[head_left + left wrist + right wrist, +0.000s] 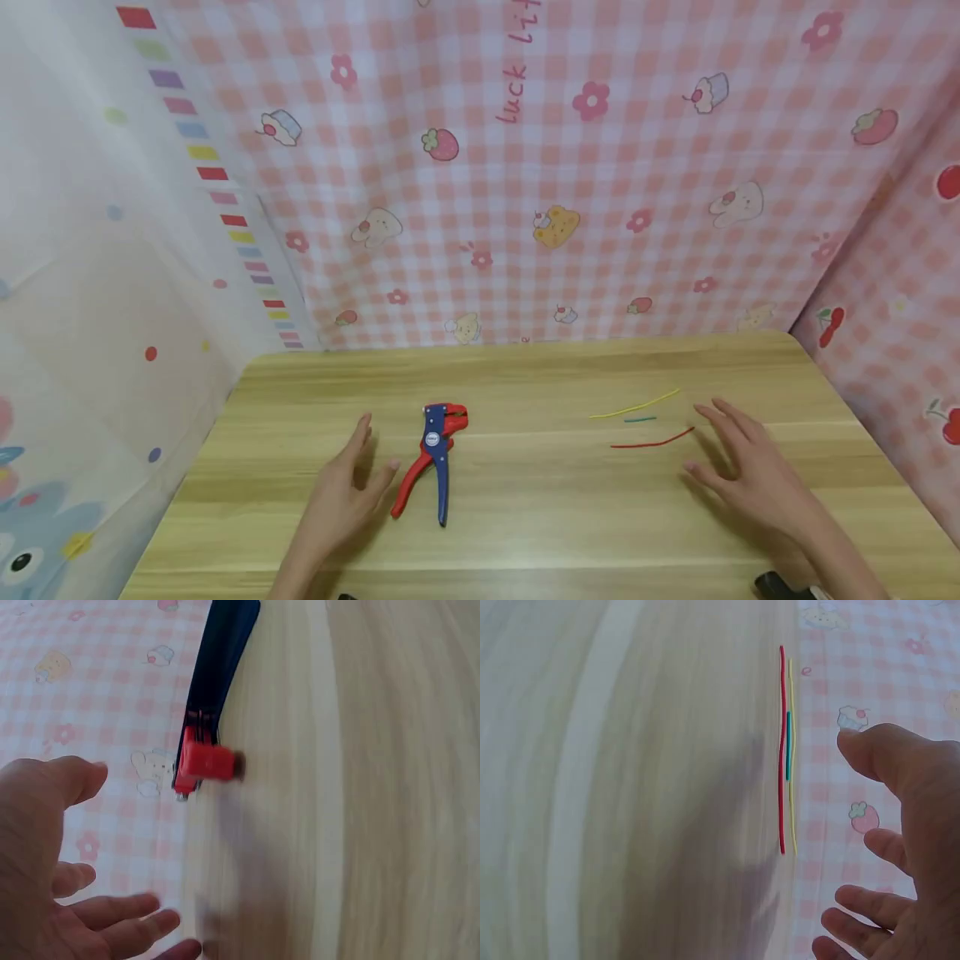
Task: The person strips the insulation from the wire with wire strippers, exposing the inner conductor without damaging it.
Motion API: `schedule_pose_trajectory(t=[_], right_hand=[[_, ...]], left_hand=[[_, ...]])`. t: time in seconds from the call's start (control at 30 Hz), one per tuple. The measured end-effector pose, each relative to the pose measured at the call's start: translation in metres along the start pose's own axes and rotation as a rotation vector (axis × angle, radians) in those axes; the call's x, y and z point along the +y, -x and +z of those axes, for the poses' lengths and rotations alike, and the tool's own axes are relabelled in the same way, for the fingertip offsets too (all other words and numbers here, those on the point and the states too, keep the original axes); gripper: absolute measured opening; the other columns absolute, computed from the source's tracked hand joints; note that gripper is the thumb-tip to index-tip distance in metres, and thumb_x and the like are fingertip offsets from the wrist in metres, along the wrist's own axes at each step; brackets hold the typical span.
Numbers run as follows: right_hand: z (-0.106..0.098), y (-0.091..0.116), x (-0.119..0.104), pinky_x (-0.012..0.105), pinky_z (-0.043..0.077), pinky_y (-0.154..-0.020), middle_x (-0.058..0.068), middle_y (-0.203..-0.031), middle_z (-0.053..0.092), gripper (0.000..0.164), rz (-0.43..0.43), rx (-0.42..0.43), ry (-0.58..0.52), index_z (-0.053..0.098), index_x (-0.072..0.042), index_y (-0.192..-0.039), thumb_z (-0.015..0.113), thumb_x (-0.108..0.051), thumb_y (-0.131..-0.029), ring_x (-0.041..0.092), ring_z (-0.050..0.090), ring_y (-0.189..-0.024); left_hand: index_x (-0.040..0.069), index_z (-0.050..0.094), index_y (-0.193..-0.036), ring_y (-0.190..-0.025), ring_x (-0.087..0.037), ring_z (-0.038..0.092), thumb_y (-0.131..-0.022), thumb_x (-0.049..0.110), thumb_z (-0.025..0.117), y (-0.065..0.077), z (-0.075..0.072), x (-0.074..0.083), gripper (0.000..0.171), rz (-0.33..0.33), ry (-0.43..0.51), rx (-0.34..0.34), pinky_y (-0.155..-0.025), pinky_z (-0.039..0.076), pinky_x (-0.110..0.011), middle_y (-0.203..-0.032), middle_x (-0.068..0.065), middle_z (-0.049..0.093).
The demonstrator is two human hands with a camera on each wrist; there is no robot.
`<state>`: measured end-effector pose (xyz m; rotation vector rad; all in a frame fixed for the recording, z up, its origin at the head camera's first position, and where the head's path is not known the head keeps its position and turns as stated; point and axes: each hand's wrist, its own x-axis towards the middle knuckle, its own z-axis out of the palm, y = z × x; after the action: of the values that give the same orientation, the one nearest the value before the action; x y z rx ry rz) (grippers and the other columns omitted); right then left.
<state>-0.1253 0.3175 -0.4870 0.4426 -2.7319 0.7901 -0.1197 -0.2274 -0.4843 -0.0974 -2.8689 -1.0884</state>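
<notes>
A pair of wire strippers [433, 454] with red and blue handles lies on the wooden table, its red head pointing away from the person. Just left of it hovers my left hand [343, 492], fingers spread and holding nothing. At the right lie three thin wires: a yellow wire [633, 405], a short green wire [640, 419] and a red wire [651, 444]. My right hand [757, 475] is beside their right ends, fingers apart and nothing in it. In the left wrist view the strippers' red head [208, 761] shows near the left thumb.
The pale wooden table [525, 517] ends at the back against a pink checked cloth [480, 183]. White dotted cloth [150, 283] hangs at the left, and cherry-print cloth [885, 308] at the right. A black object [780, 586] shows under the right wrist.
</notes>
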Motion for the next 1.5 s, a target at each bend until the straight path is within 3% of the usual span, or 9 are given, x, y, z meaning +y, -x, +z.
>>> schedule_pose_trajectory(t=[0.13,0.33,0.47,0.53,0.7,0.77,1.1,1.4,1.5], right_hand=[[0.004,-0.002,-0.006,0.076,0.038,-0.099,0.028,-0.151,0.044,0.078,0.029,-0.021,-0.025,0.047,-0.009,-0.15,0.085,-0.028,-0.084,0.053,0.043,-0.134],[0.016,-0.008,-0.016,0.066,0.043,-0.099,0.02,-0.14,0.057,0.071,-0.001,0.002,-0.035,0.054,-0.007,-0.143,0.087,-0.026,-0.083,0.044,0.05,-0.13],[0.023,-0.013,-0.021,0.059,0.044,-0.098,0.016,-0.132,0.063,0.062,-0.028,0.027,-0.034,0.061,-0.008,-0.134,0.088,-0.022,-0.08,0.04,0.055,-0.124],[0.026,-0.016,-0.023,0.048,0.045,-0.099,0.012,-0.126,0.067,0.054,-0.048,0.045,-0.029,0.066,-0.008,-0.126,0.089,-0.02,-0.079,0.036,0.058,-0.12],[0.031,-0.022,-0.027,0.026,0.043,-0.096,0.003,-0.114,0.072,0.037,-0.031,0.036,-0.024,0.073,-0.012,-0.114,0.087,-0.018,-0.08,0.03,0.064,-0.111],[0.033,-0.025,-0.028,0.026,0.043,-0.095,0.002,-0.112,0.073,0.034,-0.016,0.029,-0.029,0.074,-0.012,-0.113,0.086,-0.018,-0.081,0.029,0.065,-0.109],[0.045,-0.032,-0.027,0.035,0.047,-0.084,-0.005,-0.103,0.07,0.018,-0.047,0.053,-0.066,0.075,-0.025,-0.088,0.086,-0.012,-0.081,0.019,0.059,-0.098],[0.047,-0.033,-0.023,0.027,0.044,-0.086,-0.016,-0.096,0.066,0.016,0.1,-0.041,-0.142,0.073,-0.033,-0.085,0.081,-0.021,-0.089,0.01,0.054,-0.1],[0.047,-0.033,-0.022,0.028,0.043,-0.086,-0.016,-0.096,0.066,0.014,0.128,-0.057,-0.15,0.073,-0.034,-0.086,0.079,-0.023,-0.09,0.01,0.053,-0.1]], left_hand=[[0.016,0.027,-0.162,-0.134,-0.04,0.057,-0.097,0.033,0.071,0.0,0.006,0.006,0.081,0.006,0.082,0.029,-0.115,0.04,-0.061,-0.142,-0.019,0.062],[0.014,0.036,-0.159,-0.121,-0.032,0.067,-0.095,0.025,0.074,-0.001,0.015,0.011,0.075,-0.04,0.152,0.039,-0.107,0.05,-0.055,-0.129,-0.011,0.071],[0.013,0.035,-0.159,-0.112,-0.021,0.063,-0.094,0.038,0.074,-0.006,0.021,0.016,0.08,-0.067,0.076,-0.001,-0.098,0.053,-0.044,-0.123,-0.005,0.069],[0.012,0.033,-0.16,-0.104,-0.018,0.058,-0.09,0.045,0.077,-0.01,0.023,0.02,0.088,-0.08,0.034,-0.039,-0.09,0.052,-0.037,-0.12,-0.004,0.065],[0.021,0.028,-0.162,-0.082,-0.016,0.048,-0.076,0.059,0.084,-0.018,0.026,0.029,0.11,-0.139,-0.044,-0.134,-0.064,0.038,-0.028,-0.12,-0.007,0.054],[0.024,0.027,-0.163,-0.076,-0.017,0.047,-0.072,0.063,0.085,-0.021,0.026,0.031,0.115,-0.15,-0.071,-0.161,-0.059,0.034,-0.028,-0.121,-0.008,0.054],[0.017,0.036,-0.16,-0.078,-0.017,0.045,-0.067,0.057,0.091,-0.028,0.025,0.032,0.115,-0.178,-0.031,-0.234,-0.058,0.03,-0.027,-0.1,-0.002,0.052],[0.019,0.052,-0.15,-0.078,-0.022,0.045,-0.067,0.066,0.086,-0.028,0.031,0.045,0.101,-0.212,-0.12,-0.226,-0.061,0.029,-0.031,-0.094,-0.007,0.047],[0.017,0.054,-0.148,-0.085,-0.022,0.051,-0.067,0.064,0.087,-0.029,0.033,0.047,0.1,-0.231,-0.125,-0.22,-0.066,0.037,-0.032,-0.097,-0.007,0.052]])
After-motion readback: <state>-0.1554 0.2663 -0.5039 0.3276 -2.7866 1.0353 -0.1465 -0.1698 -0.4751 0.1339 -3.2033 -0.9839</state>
